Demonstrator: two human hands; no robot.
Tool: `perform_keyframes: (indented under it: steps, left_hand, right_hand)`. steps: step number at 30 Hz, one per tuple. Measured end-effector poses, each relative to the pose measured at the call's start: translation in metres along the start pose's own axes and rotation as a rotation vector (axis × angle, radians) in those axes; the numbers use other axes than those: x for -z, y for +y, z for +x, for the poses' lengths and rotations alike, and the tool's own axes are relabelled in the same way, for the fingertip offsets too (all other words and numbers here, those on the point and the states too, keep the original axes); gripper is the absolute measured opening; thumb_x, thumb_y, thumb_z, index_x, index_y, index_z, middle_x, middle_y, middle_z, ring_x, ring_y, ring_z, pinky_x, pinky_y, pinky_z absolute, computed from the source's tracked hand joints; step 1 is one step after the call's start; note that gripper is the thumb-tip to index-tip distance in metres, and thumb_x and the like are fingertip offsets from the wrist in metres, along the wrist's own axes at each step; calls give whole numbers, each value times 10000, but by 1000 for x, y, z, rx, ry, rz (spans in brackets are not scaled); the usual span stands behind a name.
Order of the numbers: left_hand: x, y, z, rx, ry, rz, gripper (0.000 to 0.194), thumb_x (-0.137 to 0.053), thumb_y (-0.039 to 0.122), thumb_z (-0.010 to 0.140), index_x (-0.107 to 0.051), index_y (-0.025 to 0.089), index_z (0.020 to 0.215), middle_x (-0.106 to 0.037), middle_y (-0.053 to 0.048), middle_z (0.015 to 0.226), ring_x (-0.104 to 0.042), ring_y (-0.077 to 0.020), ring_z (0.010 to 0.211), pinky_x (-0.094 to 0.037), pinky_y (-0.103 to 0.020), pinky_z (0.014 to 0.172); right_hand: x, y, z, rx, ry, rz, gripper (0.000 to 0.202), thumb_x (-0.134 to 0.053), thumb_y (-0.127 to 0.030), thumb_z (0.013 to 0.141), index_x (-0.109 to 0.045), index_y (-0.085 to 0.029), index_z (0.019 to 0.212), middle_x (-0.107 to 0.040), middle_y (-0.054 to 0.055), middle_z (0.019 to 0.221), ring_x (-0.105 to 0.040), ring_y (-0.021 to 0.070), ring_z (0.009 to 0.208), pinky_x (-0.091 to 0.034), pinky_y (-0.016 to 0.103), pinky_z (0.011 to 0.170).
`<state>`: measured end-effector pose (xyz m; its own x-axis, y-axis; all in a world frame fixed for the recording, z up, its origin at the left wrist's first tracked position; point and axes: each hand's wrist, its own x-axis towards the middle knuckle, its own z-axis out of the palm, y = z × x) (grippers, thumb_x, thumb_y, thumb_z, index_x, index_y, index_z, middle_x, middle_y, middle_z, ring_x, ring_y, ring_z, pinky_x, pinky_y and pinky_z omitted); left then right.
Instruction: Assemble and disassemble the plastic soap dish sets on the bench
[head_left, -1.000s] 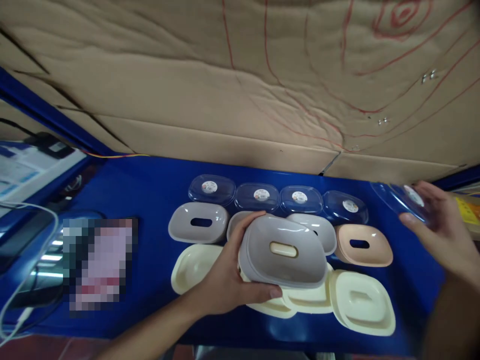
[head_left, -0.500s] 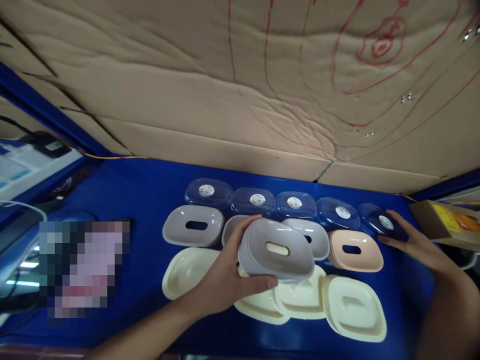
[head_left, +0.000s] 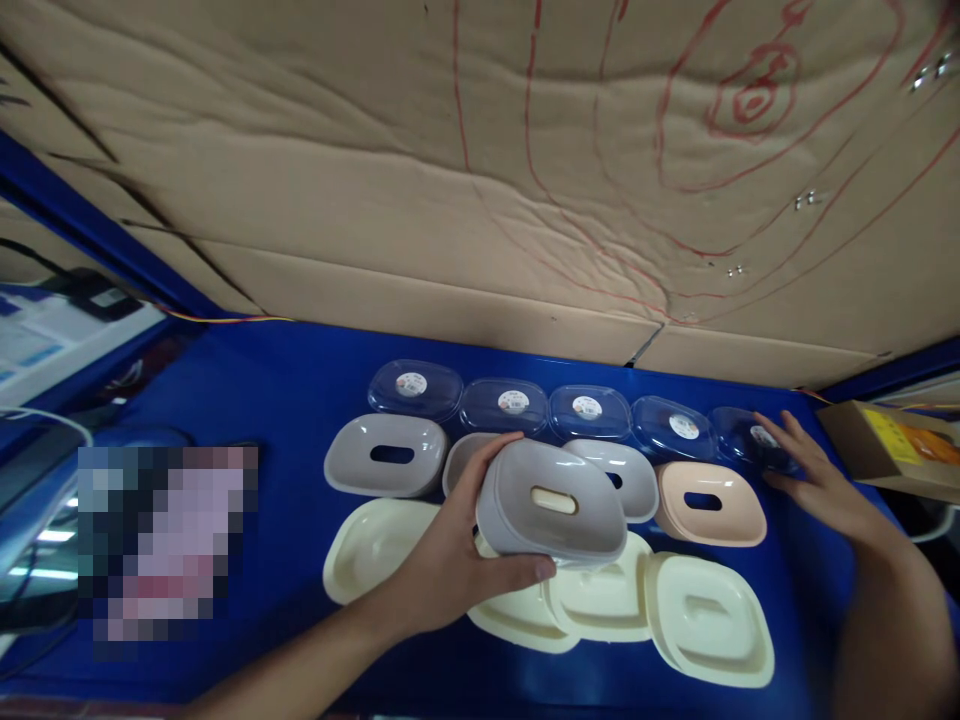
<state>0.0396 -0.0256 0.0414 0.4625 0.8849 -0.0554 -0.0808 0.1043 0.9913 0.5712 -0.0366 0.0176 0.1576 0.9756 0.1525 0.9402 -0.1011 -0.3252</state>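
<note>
My left hand (head_left: pixel 450 555) is closed around a grey oval soap dish (head_left: pixel 525 520), tilted towards me above the others. A pale cream surface shows through its slot. My right hand (head_left: pixel 821 485) has its fingers apart over the right edge of the last clear lid (head_left: pixel 731 432), partly hiding its label; I cannot tell whether they touch. Left of that lid lies another clear lid (head_left: pixel 652 425). In the middle row are a grey slotted tray (head_left: pixel 345 455) and a peach slotted tray (head_left: pixel 739 505). Nearer me, cream dishes (head_left: pixel 709 630) lie in a row, some partly hidden by my left arm.
Everything lies on a blue table (head_left: pixel 247 400) backed by a cardboard wall (head_left: pixel 360 220) with red lines. An open cardboard box (head_left: pixel 862 440) with orange contents stands at the right. A blurred-out item (head_left: pixel 172 540) and cables are on the left.
My right hand has shifted slightly, its fingers lifting and spreading over the rightmost clear lid. My left hand keeps the grey soap dish in nearly the same place.
</note>
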Motion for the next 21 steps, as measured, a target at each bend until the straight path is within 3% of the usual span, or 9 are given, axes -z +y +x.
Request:
perform_keyframes:
  steps: [3,5,6,8,10,11,14,21]
  left_hand:
    - [2,-2,-1,-11,-1,26,1025,-992,400,743,-390,353,1571,-450,-124,1632,-427,-416,1536,-448,-525,1223]
    - [3,-3,-1,-6,-4,32,1044,-999,394,734,-386,365,1579,-458,-117,1634,-447,-412,1524,-416,-545,1247]
    - [3,-5,-1,-7,-9,29,1054,-1003,391,729,-385,370,1583,-460,-117,1637,-460,-413,1515,-412,-551,1249]
    - [4,-7,-1,-21,-25,6,1077,-1012,397,714,-388,376,1591,-459,-116,1648,-474,-418,1508,-412,-560,1248]
    - [4,-9,-3,-30,-40,-11,1098,-1024,415,693,-401,383,1598,-450,-108,1668,-453,-424,1527,-386,-565,1267]
    - [4,-10,-4,-22,-47,-11,1114,-1033,423,679,-407,390,1601,-449,-101,1675,-437,-426,1540,-369,-567,1278]
    - [2,-14,-7,25,-56,-10,1169,-1053,462,638,-408,416,1612,-459,-84,1678,-420,-439,1553,-341,-586,1291]
    - [1,-19,-6,74,-70,5,1175,-1030,504,668,-377,402,1640,-462,-107,1666,-467,-460,1508,-280,-644,1299]
  right_hand:
    - [8,-57,-7,11,16,188,581,-657,-399,1003,-552,-348,1573,-343,131,1777,-255,350,1663,-242,561,1320]
    - [8,-114,-17,125,74,352,513,-616,-432,1045,-543,-404,1552,-389,67,1760,-338,320,1641,-271,554,1327]
    - [5,-143,-24,207,9,409,539,-593,-459,1058,-496,-411,1586,-376,54,1767,-340,322,1641,-287,567,1326]
    - [-5,-197,-40,428,-202,444,837,-695,-568,986,-306,-379,1703,-309,81,1795,-314,365,1646,-376,586,1292]
    - [-18,-236,-54,548,-353,403,1110,-828,-628,868,-186,-380,1739,-255,93,1813,-315,393,1641,-443,588,1255]
    - [-24,-248,-59,576,-377,397,1152,-854,-620,846,-169,-385,1742,-274,98,1806,-342,395,1630,-459,588,1245]
    - [-38,-259,-67,563,-375,441,1095,-867,-550,859,-221,-384,1728,-363,104,1769,-411,370,1601,-477,564,1239]
    - [-38,-244,-64,496,-439,560,926,-825,-524,902,-347,-341,1674,-401,126,1741,-448,344,1582,-504,526,1218]
